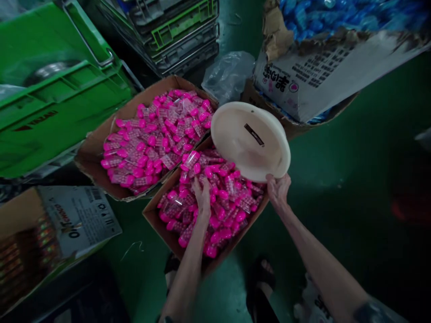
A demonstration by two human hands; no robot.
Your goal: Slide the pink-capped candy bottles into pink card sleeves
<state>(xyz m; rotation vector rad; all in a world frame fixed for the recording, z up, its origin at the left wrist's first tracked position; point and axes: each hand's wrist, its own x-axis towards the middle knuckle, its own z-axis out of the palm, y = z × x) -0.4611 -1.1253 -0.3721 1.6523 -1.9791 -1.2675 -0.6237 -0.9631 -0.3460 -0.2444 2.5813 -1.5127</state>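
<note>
My right hand (279,187) grips the near rim of a round cream plastic basin (235,134), which is tilted so its inside shows, with a small dark label stuck in it. The basin rests over the far right corner of a cardboard box (177,249) heaped with small clear containers with bright pink ends (220,233). On that heap lies my left hand (202,195), its fingers stretched out among the pink containers. A second cardboard box (92,166) of the same pink containers (144,157) adjoins it at the upper left.
A torn carton (279,89) of blue pieces (336,18) stands at the upper right beside a clear plastic bag (230,74). Green crates (60,107) and stacked grey crates (182,45) line the far left. An opened printed carton (77,220) sits at the lower left.
</note>
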